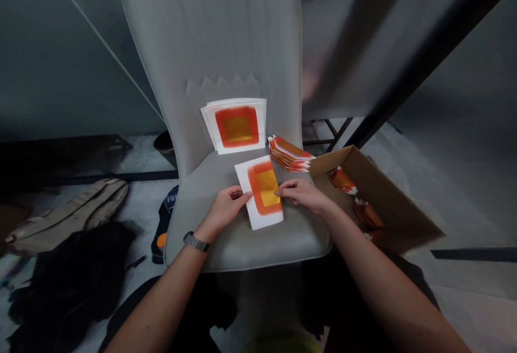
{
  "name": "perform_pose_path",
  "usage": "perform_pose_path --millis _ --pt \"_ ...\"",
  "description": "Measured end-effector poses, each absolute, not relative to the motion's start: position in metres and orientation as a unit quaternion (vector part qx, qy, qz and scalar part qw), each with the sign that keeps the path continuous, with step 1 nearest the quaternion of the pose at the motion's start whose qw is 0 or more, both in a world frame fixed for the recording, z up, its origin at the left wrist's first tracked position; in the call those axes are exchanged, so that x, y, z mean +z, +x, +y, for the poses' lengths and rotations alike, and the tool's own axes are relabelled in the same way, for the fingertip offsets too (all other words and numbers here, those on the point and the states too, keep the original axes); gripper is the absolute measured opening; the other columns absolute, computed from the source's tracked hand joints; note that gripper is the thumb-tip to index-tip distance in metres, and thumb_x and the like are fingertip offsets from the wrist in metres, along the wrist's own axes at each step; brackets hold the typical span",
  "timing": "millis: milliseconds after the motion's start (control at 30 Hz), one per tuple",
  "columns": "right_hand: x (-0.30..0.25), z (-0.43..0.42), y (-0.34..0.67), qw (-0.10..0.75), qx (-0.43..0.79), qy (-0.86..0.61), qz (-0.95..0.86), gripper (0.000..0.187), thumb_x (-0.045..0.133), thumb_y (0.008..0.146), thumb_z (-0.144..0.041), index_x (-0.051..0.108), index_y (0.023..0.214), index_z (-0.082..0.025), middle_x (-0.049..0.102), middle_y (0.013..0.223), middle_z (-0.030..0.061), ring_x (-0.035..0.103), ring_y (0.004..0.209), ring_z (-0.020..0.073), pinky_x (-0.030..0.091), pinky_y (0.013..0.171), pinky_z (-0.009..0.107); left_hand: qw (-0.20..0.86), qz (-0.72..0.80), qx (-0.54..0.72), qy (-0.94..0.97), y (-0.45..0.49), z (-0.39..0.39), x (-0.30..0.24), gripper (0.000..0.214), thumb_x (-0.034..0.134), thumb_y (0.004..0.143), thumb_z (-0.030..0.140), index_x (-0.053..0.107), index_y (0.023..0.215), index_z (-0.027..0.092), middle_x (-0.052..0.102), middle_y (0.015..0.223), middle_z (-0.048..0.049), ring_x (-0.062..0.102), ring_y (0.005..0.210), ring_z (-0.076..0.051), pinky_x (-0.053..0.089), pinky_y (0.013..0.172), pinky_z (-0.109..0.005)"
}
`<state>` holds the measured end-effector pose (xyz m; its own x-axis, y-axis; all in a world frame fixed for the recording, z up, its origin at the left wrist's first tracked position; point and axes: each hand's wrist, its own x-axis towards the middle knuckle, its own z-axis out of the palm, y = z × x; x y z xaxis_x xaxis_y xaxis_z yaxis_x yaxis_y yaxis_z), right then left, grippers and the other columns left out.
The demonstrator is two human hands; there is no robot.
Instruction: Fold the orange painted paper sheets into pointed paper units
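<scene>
1. Grey padded chair [238, 46], seen from above, with its backrest rising away from the viewer; all places below are given relative to this chair.
2. Open brown cardboard box [388, 197], just right of the seat, holding bundles of folded orange papers [343, 181].
3. Tan bag [64, 218] and black cloth [68, 272], on the floor left of the chair.
4. Stack of white sheets [236, 127], propped against the lower backrest; the top sheet is printed with a red-orange square around a yellow centre.
5. Fanned pile of folded papers [288, 154], orange and white, on the rear right of the seat, just beside the stack.
6. Single white sheet [258, 191], with the same print, lying slightly tilted on the middle of the seat.
7. Left hand [226, 210], fingers drawn narrow, gripping the left edge of the single white sheet.
8. Right hand [302, 194], also narrow, its fingers holding the sheet's right side.
9. Wristwatch [196, 241], on the left wrist.
</scene>
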<state>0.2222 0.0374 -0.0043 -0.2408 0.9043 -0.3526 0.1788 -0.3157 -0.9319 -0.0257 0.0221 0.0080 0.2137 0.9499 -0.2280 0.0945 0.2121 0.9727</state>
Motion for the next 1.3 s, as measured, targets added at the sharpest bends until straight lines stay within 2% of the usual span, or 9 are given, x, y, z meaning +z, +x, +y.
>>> perform_pose_path --millis 167,367,533,700,833,967,1033,1133,1300 --pt "-0.011 0.036 0.238 0.31 0.59 -0.547 -0.507 0.03 0.077 0.071 -0.043 0.077 0.083 -0.016 0.059 0.065 -0.0014 0.033 0.05 0.0064 0.02 0.045 0.024 0.591 0.514 0.366 0.502 -0.034 0.02 0.004 0.025 0.077 0.082 0.04 0.077 0.093 0.018 0.079 0.101 -0.0097 0.073 0.089 -0.022 0.057 0.084 -0.034" --pt "-0.008 0.037 0.24 0.351 0.587 -0.55 -0.479 0.032 0.078 0.072 -0.046 0.074 0.086 -0.018 0.048 0.057 -0.006 0.03 0.048 0.0065 0.019 0.043 0.023 0.583 0.539 0.376 0.478 -0.04 0.02 0.005 0.019 0.076 0.083 0.033 0.079 0.095 0.019 0.08 0.102 -0.0094 0.073 0.085 -0.02 0.056 0.077 -0.031" --pt "-0.001 0.033 0.216 0.318 0.616 -0.535 -0.483 0.039 0.082 0.072 -0.05 0.076 0.093 -0.018 0.062 0.068 -0.0009 0.036 0.05 0.0064 0.022 0.042 0.022 0.584 0.527 0.382 0.485 -0.031 0.019 0.011 0.018 0.076 0.083 0.033 0.079 0.093 0.019 0.08 0.098 -0.0088 0.072 0.082 -0.02 0.056 0.077 -0.032" --pt "0.006 0.03 0.193 0.316 0.674 -0.482 -0.462 0.033 0.084 0.073 -0.039 0.077 0.096 -0.017 0.076 0.096 0.008 0.064 0.071 0.0144 0.046 0.056 0.023 0.589 0.511 0.39 0.491 -0.019 0.023 0.016 0.025 0.079 0.081 0.039 0.078 0.096 0.018 0.08 0.098 -0.0088 0.073 0.089 -0.023 0.057 0.081 -0.034" --pt "0.008 0.035 0.188 0.348 0.678 -0.472 -0.444 0.03 0.085 0.068 -0.033 0.077 0.092 -0.016 0.077 0.1 0.0093 0.07 0.085 0.0212 0.055 0.072 0.029 0.589 0.499 0.401 0.492 -0.014 0.028 0.014 0.029 0.081 0.079 0.041 0.078 0.096 0.017 0.08 0.1 -0.0089 0.073 0.092 -0.023 0.057 0.086 -0.035" --pt "0.008 0.041 0.194 0.334 0.67 -0.473 -0.465 0.03 0.082 0.07 -0.035 0.077 0.091 -0.014 0.076 0.092 0.0084 0.066 0.074 0.0166 0.05 0.062 0.025 0.578 0.505 0.404 0.498 -0.019 0.032 0.013 0.031 0.08 0.079 0.043 0.078 0.098 0.018 0.079 0.1 -0.0088 0.073 0.093 -0.023 0.057 0.086 -0.035" --pt "0.006 0.042 0.198 0.314 0.648 -0.486 -0.494 0.029 0.08 0.072 -0.039 0.076 0.086 -0.014 0.071 0.079 0.0047 0.056 0.06 0.0112 0.038 0.05 0.022 0.576 0.508 0.397 0.502 -0.024 0.031 0.014 0.032 0.079 0.079 0.043 0.078 0.098 0.018 0.079 0.1 -0.0085 0.073 0.093 -0.023 0.057 0.085 -0.034" --pt "0.001 0.04 0.207 0.299 0.612 -0.503 -0.531 0.03 0.08 0.071 -0.044 0.073 0.075 -0.015 0.061 0.067 -0.0004 0.039 0.052 0.0072 0.024 0.045 0.022 0.566 0.518 0.382 0.515 -0.034 0.029 0.014 0.029 0.08 0.079 0.044 0.078 0.093 0.019 0.079 0.097 -0.0079 0.073 0.091 -0.023 0.057 0.084 -0.034" --pt "-0.005 0.037 0.229 0.281 0.592 -0.538 -0.53 0.026 0.076 0.069 -0.041 0.075 0.078 -0.017 0.062 0.069 0.0003 0.037 0.053 0.0076 0.023 0.045 0.023 0.551 0.535 0.397 0.503 -0.054 0.029 0.009 0.028 0.08 0.079 0.044 0.078 0.093 0.02 0.079 0.096 -0.0068 0.073 0.089 -0.022 0.057 0.083 -0.033"
